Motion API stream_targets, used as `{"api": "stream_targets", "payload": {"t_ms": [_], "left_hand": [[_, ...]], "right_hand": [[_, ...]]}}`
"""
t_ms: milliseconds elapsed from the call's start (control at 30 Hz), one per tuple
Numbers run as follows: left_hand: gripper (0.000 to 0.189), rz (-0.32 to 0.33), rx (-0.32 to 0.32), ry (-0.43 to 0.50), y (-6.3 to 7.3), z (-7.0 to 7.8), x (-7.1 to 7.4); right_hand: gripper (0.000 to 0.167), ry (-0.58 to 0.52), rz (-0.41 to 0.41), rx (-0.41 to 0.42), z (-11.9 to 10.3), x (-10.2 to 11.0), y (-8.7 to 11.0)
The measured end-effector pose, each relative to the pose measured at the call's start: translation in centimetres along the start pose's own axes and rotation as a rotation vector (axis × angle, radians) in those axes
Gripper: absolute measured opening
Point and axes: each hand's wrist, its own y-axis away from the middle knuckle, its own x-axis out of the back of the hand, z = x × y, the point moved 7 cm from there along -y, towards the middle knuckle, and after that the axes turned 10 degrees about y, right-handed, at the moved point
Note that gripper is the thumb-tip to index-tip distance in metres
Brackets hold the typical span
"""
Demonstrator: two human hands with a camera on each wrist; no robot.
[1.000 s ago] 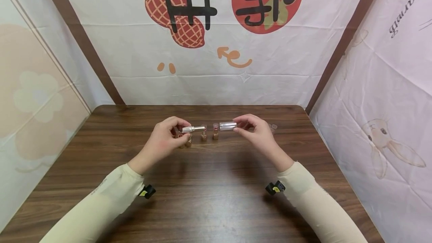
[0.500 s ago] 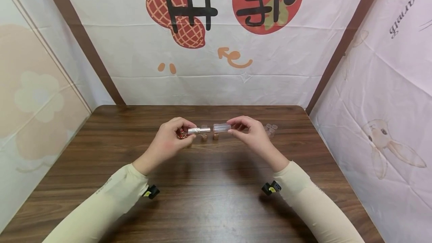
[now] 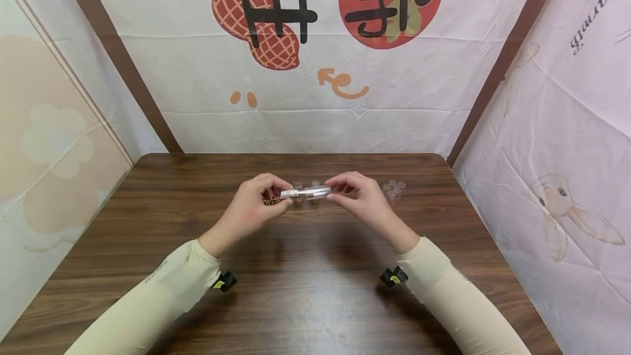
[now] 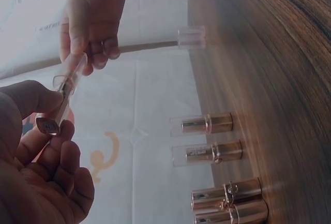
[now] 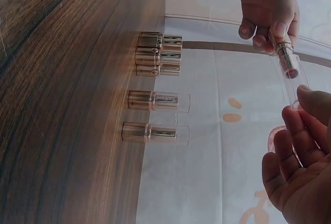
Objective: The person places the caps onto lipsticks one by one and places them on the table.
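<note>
My left hand [image 3: 248, 201] pinches the gold base of a lipstick [image 5: 285, 58] between thumb and fingers. A clear cap [image 5: 296, 87] is pinched by its closed end in my right hand [image 3: 362, 193]. Cap and lipstick are in line, held nearly level above the table; the cap's open end surrounds the lipstick's upper part. In the left wrist view the lipstick's base end [image 4: 48, 126] shows a small label. Beneath the hands, two lipsticks with clear caps [image 4: 207, 153] stand upright on the table.
Several uncapped gold lipsticks [image 5: 158, 56] stand in a group to the left, partly behind my left hand in the head view. Several loose clear caps [image 3: 393, 189] stand together on the right. A printed cloth [image 3: 315, 125] rises behind the wooden table [image 3: 305, 300].
Both hands have moved toward each other. The cap, apart from the lipstick one second ago, has come over its tip and now surrounds its upper part.
</note>
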Motion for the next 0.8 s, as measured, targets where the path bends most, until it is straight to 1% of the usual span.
{"api": "stream_targets", "payload": {"t_ms": [333,567,800], "left_hand": [[0.021,-0.018,-0.006,0.018,0.1,0.5,-0.6],[0.022,-0.018,-0.016,0.019,0.1,1.2,-0.8],[0.022,-0.020,-0.008,0.010,0.2,1.6,-0.7]], "right_hand": [[0.023,-0.029,-0.009,0.073,-0.8,0.1,0.1],[0.023,-0.032,-0.023,0.080,-1.0,0.0,0.3],[0.023,-0.043,-0.032,0.093,-1.6,0.1,0.4]]}}
